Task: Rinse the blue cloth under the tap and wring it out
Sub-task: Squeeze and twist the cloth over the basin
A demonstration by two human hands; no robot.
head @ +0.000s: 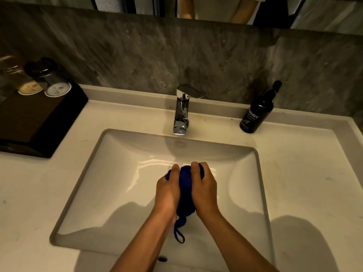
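Both hands, left hand [167, 190] and right hand [204, 188], clamp the bunched blue cloth [185, 191], soft, soggy, likely slippery; loop dangling at 6 o'clock.

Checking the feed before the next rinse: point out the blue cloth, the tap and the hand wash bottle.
blue cloth [185, 185], head view, bunched middle between the hands.
tap [181, 112], head view, chrome body.
hand wash bottle [255, 116], head view, labelled front.
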